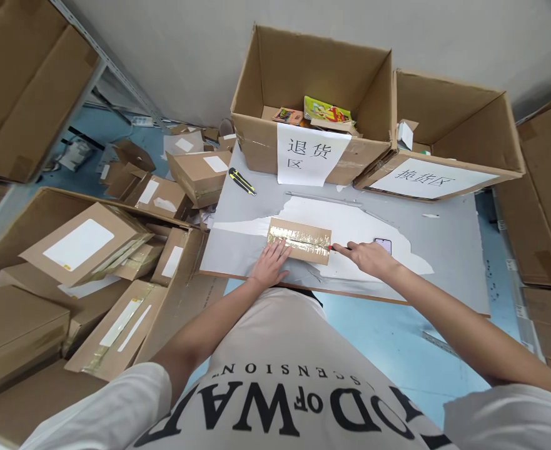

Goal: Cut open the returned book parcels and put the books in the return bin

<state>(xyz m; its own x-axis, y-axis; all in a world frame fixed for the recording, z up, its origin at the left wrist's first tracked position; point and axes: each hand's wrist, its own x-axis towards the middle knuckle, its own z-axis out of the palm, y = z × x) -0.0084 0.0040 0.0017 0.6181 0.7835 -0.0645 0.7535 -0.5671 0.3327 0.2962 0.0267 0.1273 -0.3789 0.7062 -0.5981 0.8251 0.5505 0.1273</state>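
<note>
Parcel (299,240), small, taped along its seam, lies flat near the table's (448,250) front edge. Left hand (269,265) spread flat at its 7 o'clock corner, apparently pinning it. Right hand (368,257) at 3 o'clock, closed on a red-tipped cutter (338,248) meeting the tape end. Phone (383,244) just beyond. Large box (303,94) at 12 o'clock, sign (310,154) reads 退货区; its neighbour's reads 换货区.

A taped parcel (299,240) lies mid-frame on the table (444,237); two open cartons (313,100) stand above it, piled boxes (92,262) fill the left.
</note>
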